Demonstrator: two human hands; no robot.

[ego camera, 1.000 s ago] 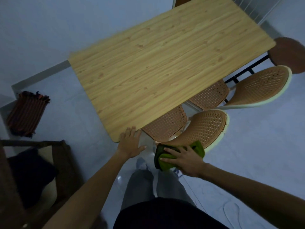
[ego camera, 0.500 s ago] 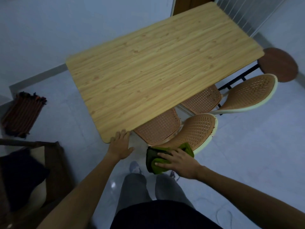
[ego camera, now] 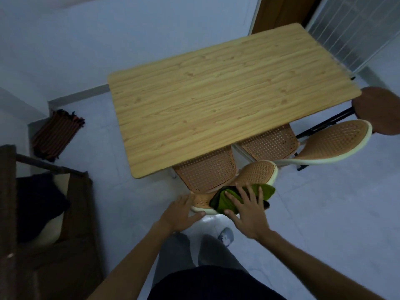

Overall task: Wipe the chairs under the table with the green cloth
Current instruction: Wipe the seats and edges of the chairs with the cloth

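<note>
Two woven orange chairs with cream rims stand at the near long side of the light wooden table (ego camera: 216, 100). The nearer chair (ego camera: 205, 172) has its backrest towards me, and its seat lies partly beneath the tabletop. The green cloth (ego camera: 229, 200) lies over the backrest's top edge. My right hand (ego camera: 249, 211) presses flat on the cloth with fingers spread. My left hand (ego camera: 180, 213) grips the cream rim of the same backrest, just left of the cloth. The second chair (ego camera: 333, 141) stands to the right.
A round brown stool (ego camera: 378, 109) stands at the table's right end. A dark armchair with a cushion (ego camera: 43, 213) fills the left foreground. A striped folded mat (ego camera: 56, 135) lies on the floor by the wall. A white wire rack (ego camera: 350, 29) stands at the back right.
My left hand has left the table's corner and taken hold of the chair's backrest rim. My right hand now spreads flatter on the cloth. The view has shifted back from the table.
</note>
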